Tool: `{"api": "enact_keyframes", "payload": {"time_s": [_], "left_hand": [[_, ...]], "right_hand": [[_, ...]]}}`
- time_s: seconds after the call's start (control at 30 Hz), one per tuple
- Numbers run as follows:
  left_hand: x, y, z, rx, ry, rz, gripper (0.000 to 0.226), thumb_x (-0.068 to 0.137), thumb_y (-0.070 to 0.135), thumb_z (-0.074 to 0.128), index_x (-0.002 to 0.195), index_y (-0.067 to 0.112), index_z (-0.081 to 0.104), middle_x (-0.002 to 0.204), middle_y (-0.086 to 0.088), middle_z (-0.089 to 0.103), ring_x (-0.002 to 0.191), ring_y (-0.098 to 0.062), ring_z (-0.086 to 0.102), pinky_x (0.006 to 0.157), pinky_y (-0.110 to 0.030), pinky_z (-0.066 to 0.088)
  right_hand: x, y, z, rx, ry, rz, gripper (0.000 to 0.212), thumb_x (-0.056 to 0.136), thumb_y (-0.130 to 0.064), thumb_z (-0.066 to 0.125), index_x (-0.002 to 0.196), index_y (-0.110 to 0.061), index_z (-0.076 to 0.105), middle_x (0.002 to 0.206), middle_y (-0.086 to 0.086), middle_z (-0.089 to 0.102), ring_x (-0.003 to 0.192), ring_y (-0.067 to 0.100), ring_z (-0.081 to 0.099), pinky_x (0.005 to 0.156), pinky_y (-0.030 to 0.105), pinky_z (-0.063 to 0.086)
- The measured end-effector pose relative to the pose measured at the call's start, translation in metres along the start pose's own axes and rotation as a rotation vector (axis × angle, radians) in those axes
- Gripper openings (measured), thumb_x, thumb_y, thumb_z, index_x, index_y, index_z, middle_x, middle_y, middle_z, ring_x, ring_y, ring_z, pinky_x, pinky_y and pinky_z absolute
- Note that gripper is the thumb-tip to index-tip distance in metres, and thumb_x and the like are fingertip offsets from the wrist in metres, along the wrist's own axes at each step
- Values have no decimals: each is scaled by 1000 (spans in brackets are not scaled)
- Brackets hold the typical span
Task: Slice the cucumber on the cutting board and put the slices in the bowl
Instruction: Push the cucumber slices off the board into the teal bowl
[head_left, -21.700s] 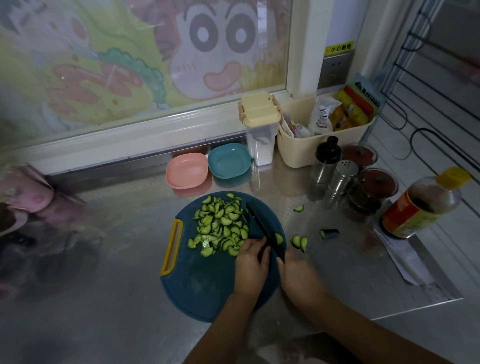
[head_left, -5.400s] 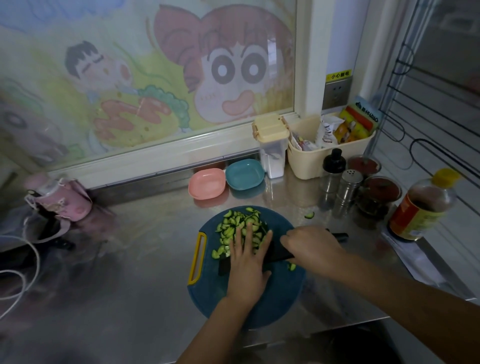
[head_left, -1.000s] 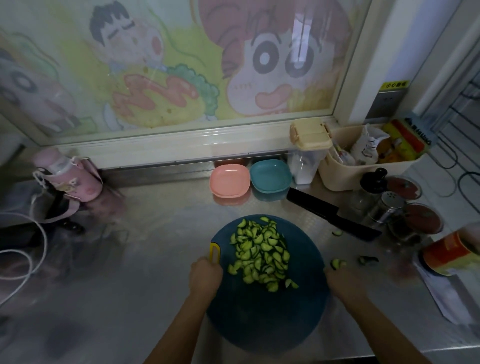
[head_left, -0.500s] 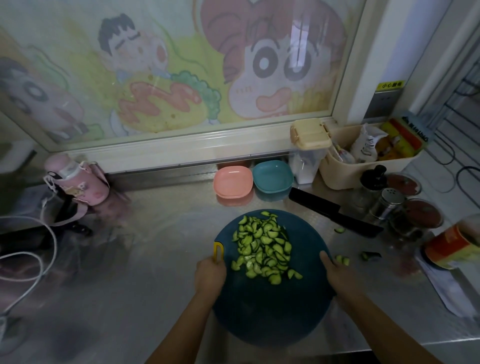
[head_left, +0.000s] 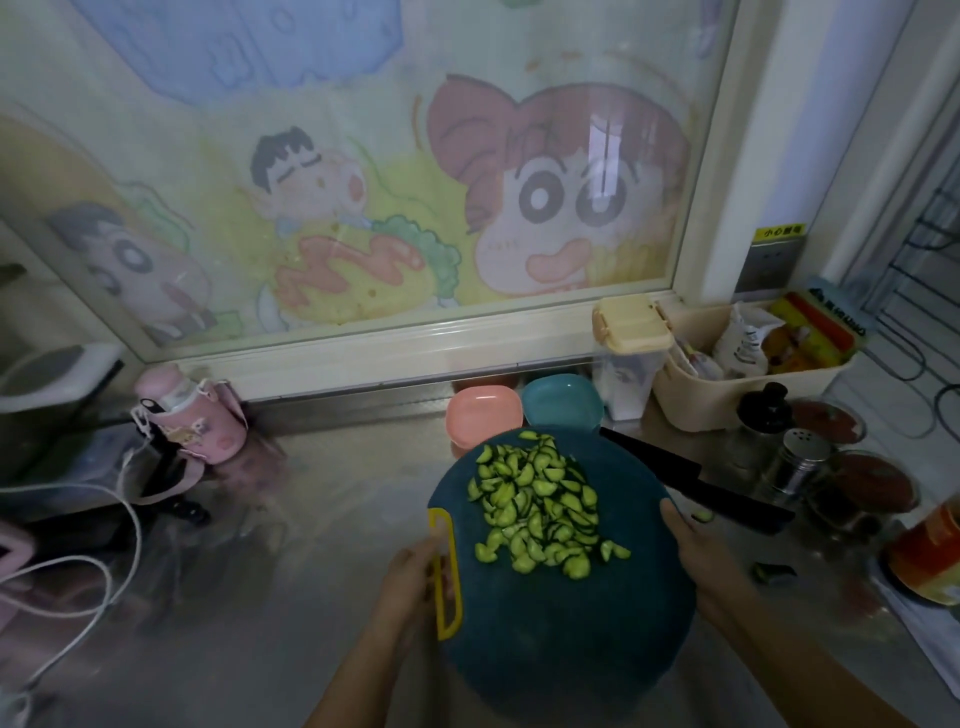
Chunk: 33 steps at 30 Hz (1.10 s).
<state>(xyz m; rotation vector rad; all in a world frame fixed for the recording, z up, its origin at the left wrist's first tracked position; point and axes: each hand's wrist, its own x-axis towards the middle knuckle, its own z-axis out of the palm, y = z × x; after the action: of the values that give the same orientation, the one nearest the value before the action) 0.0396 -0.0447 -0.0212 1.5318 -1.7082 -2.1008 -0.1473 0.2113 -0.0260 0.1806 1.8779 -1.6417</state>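
A round dark-teal cutting board (head_left: 561, 629) carries a heap of green cucumber slices (head_left: 540, 506). My left hand (head_left: 410, 577) grips its yellow handle (head_left: 448, 571) on the left edge. My right hand (head_left: 696, 551) holds the board's right rim. The board's far edge reaches over the front of a pink bowl (head_left: 484, 415) and a teal bowl (head_left: 562, 402). The board looks lifted off the steel counter. A black knife (head_left: 696, 480) lies on the counter to the right of the board.
A pink bottle (head_left: 189, 413) and white cable (head_left: 83, 566) lie at left. A lidded container (head_left: 629, 358), cream basket (head_left: 748, 364), shakers (head_left: 800, 462), jars (head_left: 862, 491) and an oil bottle (head_left: 930, 551) crowd the right. Stray cucumber bits (head_left: 774, 570) lie beside my right hand.
Both hands have raised the board and carried it toward the two bowls; its far edge now overlaps them. The knife stays on the counter.
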Motion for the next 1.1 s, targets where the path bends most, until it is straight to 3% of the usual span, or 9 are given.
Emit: {"api": "enact_keyframes", "payload": {"time_s": [0.13, 0.3, 0.53, 0.6, 0.67, 0.73, 0.87, 0.93, 1.1], "left_hand": [[-8, 35, 2, -442, -360, -45, 35, 88, 34, 56, 97, 3, 69, 79, -18, 70, 62, -28, 68, 50, -32, 55], [6, 63, -5, -555, -395, -13, 30, 76, 10, 61, 100, -5, 70, 101, -29, 66, 83, -40, 68, 61, -46, 57], [25, 107, -9, -546, -400, 80, 15, 74, 2, 72, 88, -3, 74, 93, -26, 69, 77, -37, 69, 57, -43, 57], [32, 116, -13, -556, -412, 103, 58, 39, 6, 93, 93, -2, 74, 99, -25, 68, 82, -37, 69, 61, -44, 57], [41, 123, -18, -570, -408, 111, 72, 30, 7, 95, 99, 0, 73, 102, -24, 68, 86, -36, 68, 63, -44, 57], [50, 128, -24, -602, -380, 122, 71, 38, 5, 92, 105, 1, 70, 103, -23, 67, 87, -36, 68, 63, -44, 57], [61, 136, -31, -665, -322, 117, 62, 50, 7, 88, 108, 3, 67, 105, -23, 67, 88, -36, 68, 63, -45, 57], [66, 139, -34, -702, -287, 128, 30, 72, 6, 65, 102, 4, 70, 101, -22, 68, 84, -35, 69, 60, -43, 57], [72, 140, -40, -706, -247, 160, 24, 79, 7, 54, 87, 7, 76, 94, -19, 71, 81, -32, 70, 58, -42, 57]], "right_hand": [[5, -46, 19, 47, -87, -73, 32, 92, -42, 51, 102, -15, 65, 102, 7, 69, 95, 26, 66, 82, 39, 53], [18, -99, 36, -22, -156, -151, 28, 89, -33, 59, 103, -10, 65, 96, 11, 72, 89, 30, 69, 84, 43, 54], [33, -155, 56, 37, -285, -267, 23, 94, -30, 53, 109, -16, 62, 105, 6, 70, 97, 24, 66, 83, 38, 54], [40, -166, 63, 72, -216, -287, 31, 96, -40, 47, 105, -14, 62, 102, 11, 68, 93, 27, 64, 77, 41, 55], [52, -171, 65, 63, -146, -196, 33, 97, -37, 46, 104, -7, 58, 98, 18, 66, 84, 31, 63, 60, 36, 54], [73, -169, 66, -43, -128, -115, 25, 97, -25, 47, 107, -3, 56, 100, 21, 65, 81, 32, 64, 55, 33, 54], [118, -147, 69, -336, -153, 44, 9, 94, -11, 49, 94, -8, 58, 88, 14, 61, 75, 25, 61, 80, 48, 55], [133, -136, 75, -347, -153, 68, 10, 94, -5, 47, 90, -14, 51, 83, 9, 55, 70, 22, 57, 71, 42, 54], [145, -115, 86, -96, -174, 177, 19, 98, -3, 32, 88, -9, 47, 68, 12, 50, 46, 20, 57, 42, 28, 51]]}}
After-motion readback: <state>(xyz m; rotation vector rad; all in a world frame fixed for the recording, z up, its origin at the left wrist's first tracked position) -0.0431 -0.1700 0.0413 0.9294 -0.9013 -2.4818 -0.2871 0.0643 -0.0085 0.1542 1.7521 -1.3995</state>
